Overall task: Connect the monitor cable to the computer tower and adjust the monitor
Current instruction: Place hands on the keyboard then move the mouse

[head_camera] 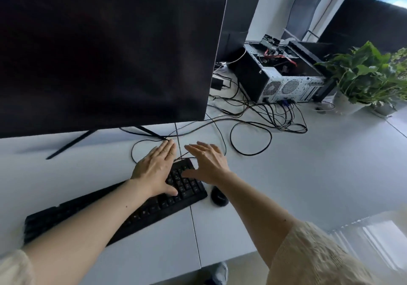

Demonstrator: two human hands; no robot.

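A large dark monitor (105, 51) fills the upper left, standing on thin black legs (72, 142). The computer tower (277, 75) lies on its side at the back right, side panel off, rear ports facing me. Black cables (248, 121) run in loops from behind the monitor to the tower's rear, where several plugs sit. My left hand (154, 170) and my right hand (207, 163) hover flat, fingers extended, over the right end of a black keyboard (110, 212). Neither hand holds anything.
A black mouse (218, 195) lies right of the keyboard. Potted green plants (365, 73) stand at the far right by the tower. More dark screens stand behind. A small black adapter (217, 84) lies among the cables. The white desk (319, 163) has seams between its panels.
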